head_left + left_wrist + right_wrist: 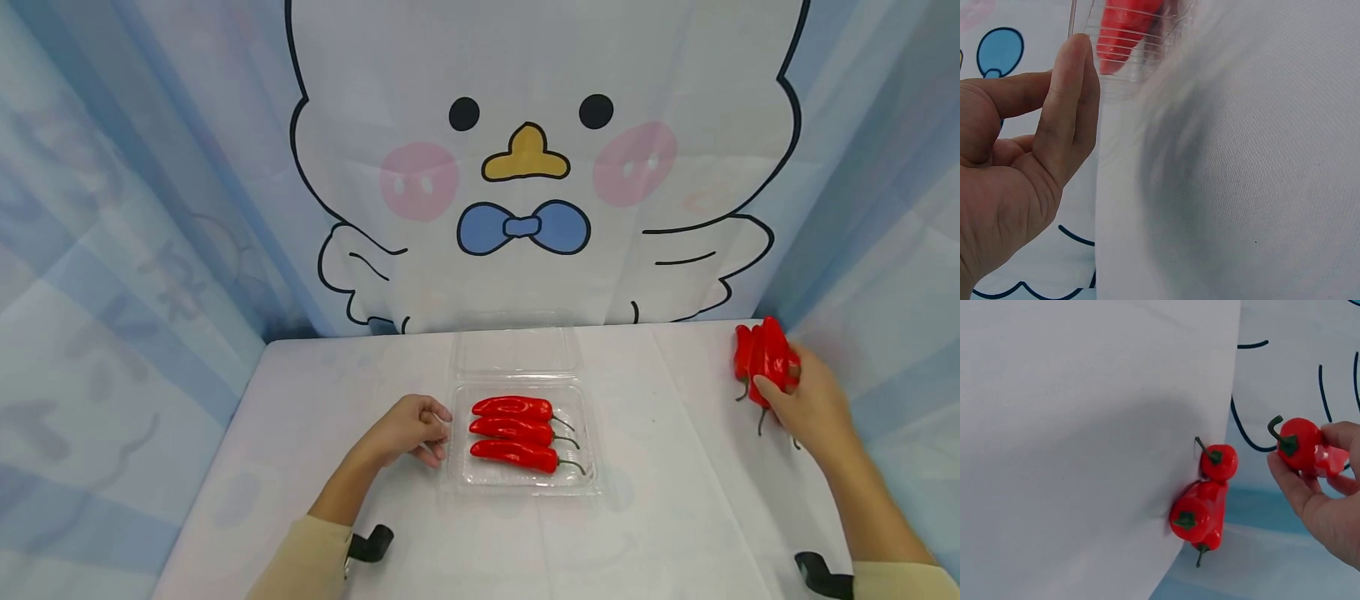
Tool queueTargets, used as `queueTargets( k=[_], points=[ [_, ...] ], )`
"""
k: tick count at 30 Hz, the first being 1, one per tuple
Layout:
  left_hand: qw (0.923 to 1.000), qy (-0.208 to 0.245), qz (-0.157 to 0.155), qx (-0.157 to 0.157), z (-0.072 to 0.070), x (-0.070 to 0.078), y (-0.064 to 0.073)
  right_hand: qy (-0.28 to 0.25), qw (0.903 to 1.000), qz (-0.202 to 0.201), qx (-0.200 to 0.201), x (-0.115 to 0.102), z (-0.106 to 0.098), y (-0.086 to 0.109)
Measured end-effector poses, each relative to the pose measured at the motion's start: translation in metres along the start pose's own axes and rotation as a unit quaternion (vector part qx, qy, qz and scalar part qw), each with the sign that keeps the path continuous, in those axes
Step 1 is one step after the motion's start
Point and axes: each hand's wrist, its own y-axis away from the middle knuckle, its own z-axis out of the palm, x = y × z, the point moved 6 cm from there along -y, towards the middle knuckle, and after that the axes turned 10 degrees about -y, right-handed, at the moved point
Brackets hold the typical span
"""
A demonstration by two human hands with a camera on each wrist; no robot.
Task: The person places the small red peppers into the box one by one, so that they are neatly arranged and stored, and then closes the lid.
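At the table's right side, my right hand (819, 407) pinches a red chili pepper (1299, 442) between thumb and fingers, its green stem sticking out. The right wrist view shows it lifted away from several other red peppers (1195, 512) lying bunched on the table. Three red peppers (513, 428) lie side by side in a clear plastic box (589, 482), stems pointing right. My left hand (411, 429) is beside the box's left wall, with loosely bent fingers and fingertips right at the rim. Part of the box and one pepper's tip (1114, 59) show beyond those fingertips.
The box's clear lid (517, 354) is folded back toward the rear edge of the white table (652, 533). Behind hangs a curtain (525, 283) with a cartoon bird; blue curtains (112, 250) stand on both sides.
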Motion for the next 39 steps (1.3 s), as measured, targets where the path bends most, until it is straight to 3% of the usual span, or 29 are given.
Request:
queueTargets(
  k=[8,17,22,33,39],
  points=[
    [1.0000,-0.003,-0.006,0.002,0.000,0.001,0.001,0.013,0.9989,-0.045,0.005,-0.026,-0.002,0.001],
    [0.9999,-0.006,-0.008,0.003,-0.001,0.001,0.001,0.036,0.9974,-0.060,-0.016,-0.063,0.004,0.006],
    [0.9999,-0.006,-0.008,0.003,-0.001,0.000,0.001,0.028,0.9941,-0.102,-0.024,-0.084,0.009,0.011],
    [0.9999,-0.008,-0.008,0.004,-0.001,0.000,-0.001,0.010,0.9888,-0.131,-0.070,-0.115,0.027,0.013],
    [0.9999,-0.006,-0.009,0.005,-0.001,-0.001,-0.001,0.006,0.9816,-0.172,-0.084,-0.130,0.039,0.015]
  ],
)
